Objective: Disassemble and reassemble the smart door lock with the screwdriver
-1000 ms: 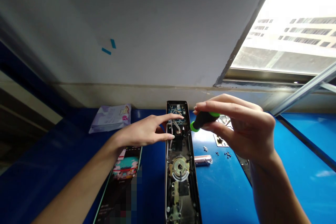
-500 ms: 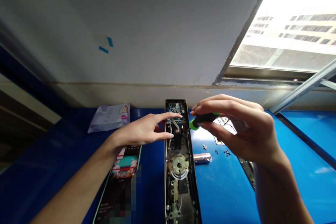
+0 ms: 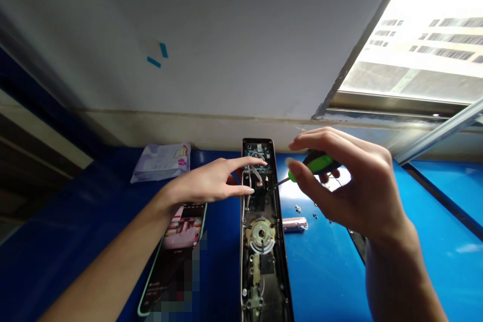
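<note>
A long, narrow black device housing (image 3: 271, 271) lies open, its inner parts facing up. At its far end are a blue circuit board (image 3: 249, 152) and white wires (image 3: 257, 175); a round metal part (image 3: 261, 233) sits lower down. My left hand (image 3: 211, 181) reaches over the housing from the left, thumb and index finger stretched apart near the wires. My right hand (image 3: 350, 186) holds a green-and-black screwdriver (image 3: 319, 163), with the index finger raised off the handle. The screwdriver slants down to the left, its tip at the housing's right side; whether it touches a screw I cannot tell.
Small screws (image 3: 298, 209) and a wrapped pinkish bar (image 3: 296, 224) lie right of the housing. A phone (image 3: 183, 234) with a lit screen is under my left forearm, and a lilac packet (image 3: 162, 162) sits by the wall. Dark and white parts are partly behind my right hand.
The screwdriver has turned in my right hand and tilts lower, more green showing. My right index finger has lifted from its handle. My left hand keeps its place over the housing; the view shifted slightly.
</note>
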Tool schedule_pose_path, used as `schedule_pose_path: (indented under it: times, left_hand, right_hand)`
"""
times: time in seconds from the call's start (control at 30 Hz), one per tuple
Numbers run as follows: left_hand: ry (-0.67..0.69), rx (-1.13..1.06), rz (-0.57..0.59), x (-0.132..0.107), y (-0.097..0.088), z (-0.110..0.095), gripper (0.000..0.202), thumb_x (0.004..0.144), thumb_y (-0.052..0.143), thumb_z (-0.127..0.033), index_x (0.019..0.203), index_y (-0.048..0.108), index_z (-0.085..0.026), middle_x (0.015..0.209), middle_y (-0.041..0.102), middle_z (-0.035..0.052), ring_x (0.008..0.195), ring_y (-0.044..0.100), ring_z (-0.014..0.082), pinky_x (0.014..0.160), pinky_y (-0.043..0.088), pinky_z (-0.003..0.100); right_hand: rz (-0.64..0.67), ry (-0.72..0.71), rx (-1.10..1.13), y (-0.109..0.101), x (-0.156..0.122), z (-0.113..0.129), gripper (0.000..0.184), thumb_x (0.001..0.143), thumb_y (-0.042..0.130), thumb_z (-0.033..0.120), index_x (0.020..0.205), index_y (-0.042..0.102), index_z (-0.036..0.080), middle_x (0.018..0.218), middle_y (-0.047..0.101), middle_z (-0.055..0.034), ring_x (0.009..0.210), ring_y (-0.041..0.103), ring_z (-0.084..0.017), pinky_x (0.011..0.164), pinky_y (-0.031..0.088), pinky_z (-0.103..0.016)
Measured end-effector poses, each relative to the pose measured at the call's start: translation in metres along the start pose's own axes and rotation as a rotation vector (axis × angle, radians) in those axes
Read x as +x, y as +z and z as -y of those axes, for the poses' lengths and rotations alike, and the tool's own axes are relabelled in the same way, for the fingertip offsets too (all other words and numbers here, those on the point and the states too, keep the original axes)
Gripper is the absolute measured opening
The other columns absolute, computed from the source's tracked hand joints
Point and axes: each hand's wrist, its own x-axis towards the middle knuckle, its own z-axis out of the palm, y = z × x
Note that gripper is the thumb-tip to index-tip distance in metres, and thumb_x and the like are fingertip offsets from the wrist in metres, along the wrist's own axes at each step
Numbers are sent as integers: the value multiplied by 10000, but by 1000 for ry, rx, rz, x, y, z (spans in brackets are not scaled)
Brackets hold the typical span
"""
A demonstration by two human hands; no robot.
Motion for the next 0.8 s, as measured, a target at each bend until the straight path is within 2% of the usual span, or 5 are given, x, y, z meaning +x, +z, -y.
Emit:
schedule_pose_path:
  times: [0.07, 0.27, 0.43, 0.6, 0.8]
  left_hand:
    - [-25, 24, 6, 0, 0, 0, 665, 947, 669, -495, 1564, 507, -306, 1328, 732, 70, 983, 701, 246, 898, 529, 361]
    - [-53, 39, 30, 0, 0, -3, 663, 951, 674, -487, 1572, 488, -345, 1248, 763, 46, 968, 708, 244, 873, 522, 347]
    - [-65, 44, 27, 0, -1, -4, 671, 944, 656, -503, 1567, 495, -312, 1207, 762, 66, 883, 690, 224, 823, 508, 333]
    - [-40, 40, 26, 0, 0, -1, 680, 934, 643, -520, 1564, 495, -310, 1221, 752, 70, 877, 678, 220, 814, 502, 334]
    - [-44, 22, 12, 0, 1, 0, 680, 925, 673, -512, 1553, 519, -299, 1202, 755, 68, 922, 688, 238, 829, 496, 335]
  right_hand:
    - [-52, -10, -34, 3, 1, 0, 69, 919, 738, 172, 985, 727, 191, 859, 744, -19, 633, 629, -108, 548, 508, -268]
    - [23, 30, 77, 3, 4, 2, 429, 870, 627, 81, 1274, 665, 220, 1086, 753, -49, 803, 702, -155, 664, 582, -300]
    - [-42, 38, -32, 1, 3, 0, 105, 895, 732, 155, 982, 726, 214, 837, 753, -1, 638, 659, -118, 568, 527, -272]
    - [48, 17, 78, -1, 2, 2, 402, 932, 624, 126, 1322, 643, 223, 1102, 765, -57, 858, 718, -165, 719, 592, -319]
    - [-148, 2, -69, 9, 3, 3, 145, 875, 768, 160, 825, 653, 233, 677, 645, 42, 522, 506, -87, 478, 407, -271]
